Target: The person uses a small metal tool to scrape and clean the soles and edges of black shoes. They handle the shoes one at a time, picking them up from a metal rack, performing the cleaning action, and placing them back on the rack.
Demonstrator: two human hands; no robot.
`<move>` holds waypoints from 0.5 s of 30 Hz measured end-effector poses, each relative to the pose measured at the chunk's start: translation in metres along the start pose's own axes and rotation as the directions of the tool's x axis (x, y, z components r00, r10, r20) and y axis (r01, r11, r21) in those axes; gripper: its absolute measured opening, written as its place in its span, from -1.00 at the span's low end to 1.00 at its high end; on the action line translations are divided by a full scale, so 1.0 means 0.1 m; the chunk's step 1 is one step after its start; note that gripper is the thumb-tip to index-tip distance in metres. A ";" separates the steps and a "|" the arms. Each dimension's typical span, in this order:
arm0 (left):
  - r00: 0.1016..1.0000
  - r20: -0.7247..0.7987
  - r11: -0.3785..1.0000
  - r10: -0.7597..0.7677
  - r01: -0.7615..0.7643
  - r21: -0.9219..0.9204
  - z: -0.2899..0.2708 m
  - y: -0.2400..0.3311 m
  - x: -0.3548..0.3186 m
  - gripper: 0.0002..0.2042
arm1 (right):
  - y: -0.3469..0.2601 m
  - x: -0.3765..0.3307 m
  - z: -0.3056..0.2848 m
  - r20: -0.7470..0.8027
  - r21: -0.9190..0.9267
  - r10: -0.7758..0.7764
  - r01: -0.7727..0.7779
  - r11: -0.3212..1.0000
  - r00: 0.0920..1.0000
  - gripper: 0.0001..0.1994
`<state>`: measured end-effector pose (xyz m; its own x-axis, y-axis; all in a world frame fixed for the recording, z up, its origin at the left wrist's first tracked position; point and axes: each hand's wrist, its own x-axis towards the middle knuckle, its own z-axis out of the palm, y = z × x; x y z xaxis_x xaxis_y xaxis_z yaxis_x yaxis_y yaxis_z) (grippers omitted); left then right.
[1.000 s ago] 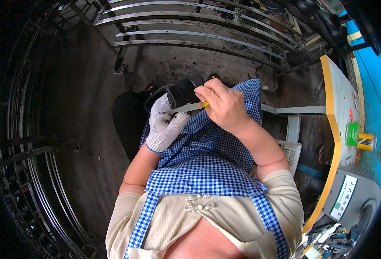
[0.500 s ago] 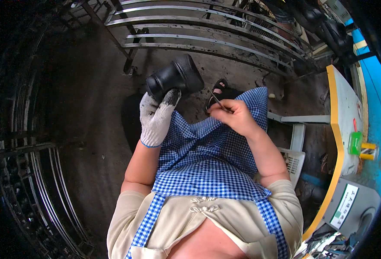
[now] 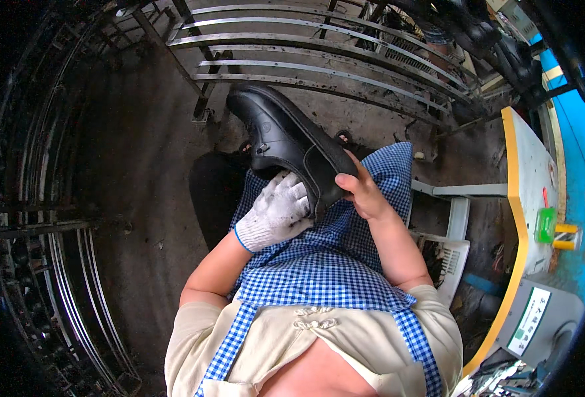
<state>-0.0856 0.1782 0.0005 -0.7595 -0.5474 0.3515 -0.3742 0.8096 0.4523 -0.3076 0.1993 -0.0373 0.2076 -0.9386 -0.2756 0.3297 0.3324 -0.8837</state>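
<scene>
Grimy floor [image 3: 140, 172] and metal racks [image 3: 319, 53] far off; gloved left hand [image 3: 276, 212] cups a black shoe [image 3: 286, 142] underneath, bare right hand [image 3: 365, 193] apparently pinching its near end

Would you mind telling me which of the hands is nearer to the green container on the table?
The right hand, gripping the black shoe's heel end, is nearer the green container; the gloved left hand is farther away.

We see one black leather shoe [image 3: 286, 142], one white work glove [image 3: 276, 213], two hands [image 3: 276, 213] [image 3: 365, 193] and one blue-checked apron [image 3: 332, 271]. Beside us stand one yellow-edged table [image 3: 519, 218], one white plastic basket [image 3: 446, 259] and one small green container [image 3: 545, 225].
</scene>
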 end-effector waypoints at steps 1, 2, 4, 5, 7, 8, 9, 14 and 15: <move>1.000 -0.015 0.995 -0.002 0.001 -0.100 -0.02 -0.02 -0.03 -0.58 | 0.00 0.01 0.03 -0.025 -0.001 -0.034 0.034 0.999 0.999 -0.21; 1.000 -0.030 0.980 -0.007 0.001 -0.199 -0.06 -0.06 -0.08 -0.60 | 0.03 0.01 0.03 -0.029 0.000 -0.068 0.068 0.998 0.997 -0.21; 0.995 -0.097 0.877 -0.024 -0.026 -0.480 -0.26 -0.18 -0.18 -0.67 | 0.10 -0.01 0.00 -0.028 0.001 -0.133 0.133 0.991 0.991 -0.20; 0.967 -0.245 0.825 -0.074 -0.078 -0.560 -0.22 -0.30 -0.33 -0.71 | 0.12 -0.04 -0.02 -0.009 0.071 -0.123 0.124 0.990 0.992 -0.18; 0.595 -0.354 0.552 -0.722 0.187 -0.812 -0.15 -0.17 -0.43 -0.56 | 0.18 -0.09 -0.08 0.051 0.199 -0.104 0.092 0.976 0.993 -0.15; 0.537 -0.351 0.503 -0.767 0.164 -0.849 -0.17 -0.16 -0.35 -0.46 | 0.35 -0.05 -0.18 0.102 0.339 -0.145 0.103 0.935 0.984 -0.08; 0.472 -0.345 0.452 -0.812 0.134 -0.882 -0.26 -0.18 -0.21 -0.35 | 0.36 -0.05 -0.12 0.171 0.490 -0.226 0.116 0.864 0.959 -0.17; 0.438 -0.274 0.293 -0.856 -0.026 -0.956 -0.30 -0.41 -0.08 -0.33 | 0.61 -0.16 -0.35 0.162 0.292 0.028 -0.075 0.953 0.986 -0.21; 0.451 -0.301 0.322 -0.840 -0.032 -0.946 -0.33 -0.39 -0.07 -0.35 | 0.58 -0.17 -0.37 0.121 0.186 0.103 -0.124 0.975 0.987 -0.22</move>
<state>-0.0477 0.1433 0.0076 0.1317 -0.9910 0.0255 0.4076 0.0776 0.9099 -0.3258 0.2312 -0.0975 0.3498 -0.8815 -0.3172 0.4665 0.4575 -0.7570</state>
